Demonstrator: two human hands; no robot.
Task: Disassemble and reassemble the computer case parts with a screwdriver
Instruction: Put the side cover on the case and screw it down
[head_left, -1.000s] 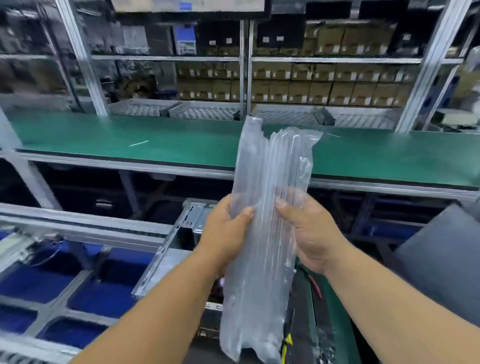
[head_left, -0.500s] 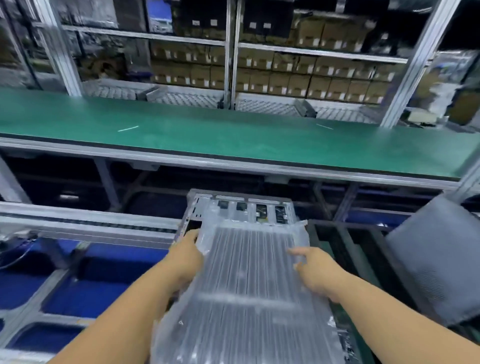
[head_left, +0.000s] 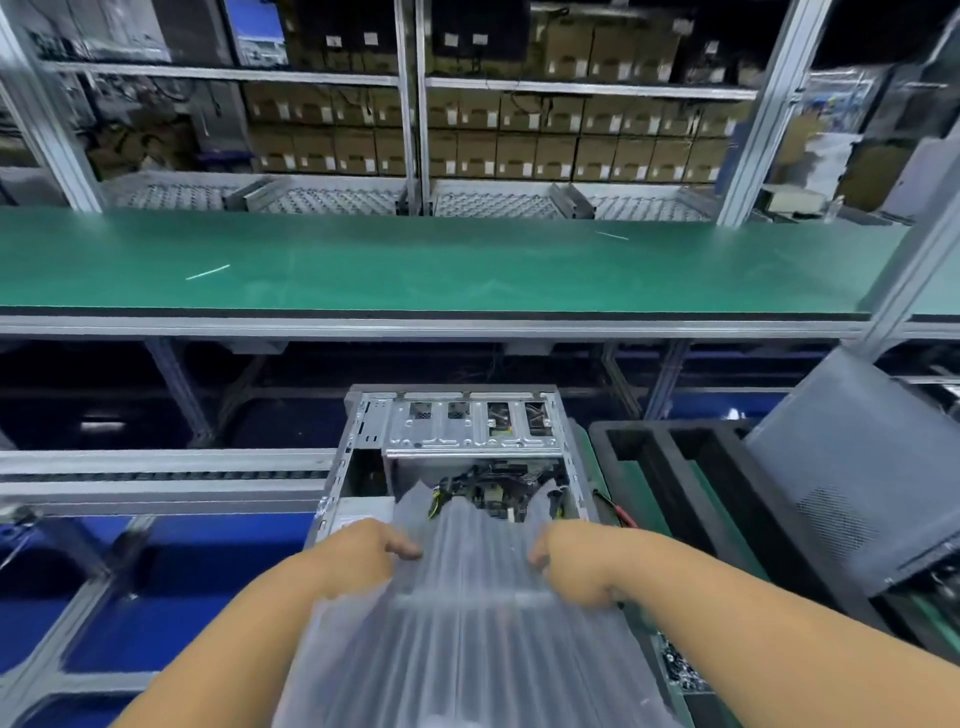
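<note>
Compared with half a second before, the air-cushion sheet (head_left: 467, 613) has slid toward the person, so the far part of the computer case (head_left: 457, 431) is now uncovered, and both hands have come nearer to the camera.

In the head view, the left hand (head_left: 358, 558) grips the left edge of the sheet with curled fingers, and the right hand (head_left: 576, 564) grips the right edge in the same way. The sheet is transparent, with long air tubes, and it lies over the near half of the case and hangs down toward the person. The case lies open on its side in front of the person, and its metal drive cage (head_left: 470, 426) is at the far end. Behind the sheet edge the dark cables (head_left: 493, 483) inside the case are visible. A black foam tray (head_left: 670, 467) stands just beside the case on the right, and a grey side panel (head_left: 857, 467) leans further right. Beyond the case runs the long green counter (head_left: 415, 265), and behind it there are shelves with cardboard boxes (head_left: 571, 140).
</note>
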